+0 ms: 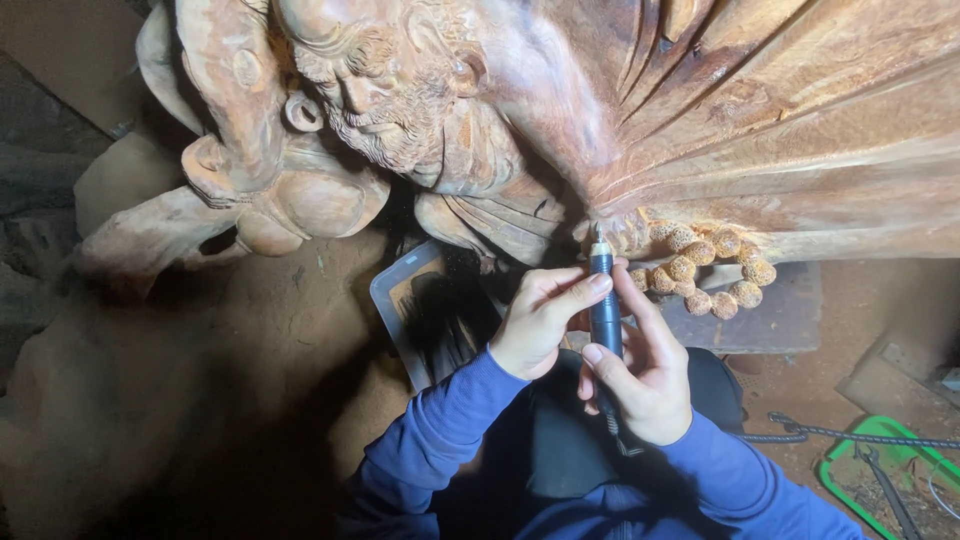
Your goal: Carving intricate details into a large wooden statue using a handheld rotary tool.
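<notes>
Carving step in hand: right hand (648,375) and left hand (540,320), fingers clenched around the dark rotary tool (604,305), tip touching the wooden statue (620,110) just left of its carved beads (705,270). Next needs steady, light pressure.

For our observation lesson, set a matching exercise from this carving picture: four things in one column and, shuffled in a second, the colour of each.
Things:
1. rotary tool
2. carved beads
3. sleeves
4. tray at lower right

Colours:
A. green
B. pale tan, rough-textured
C. dark blue-black barrel
D. blue

Pairs: 1-C, 2-B, 3-D, 4-A. Both the left hand and the right hand grip the rotary tool.
</notes>
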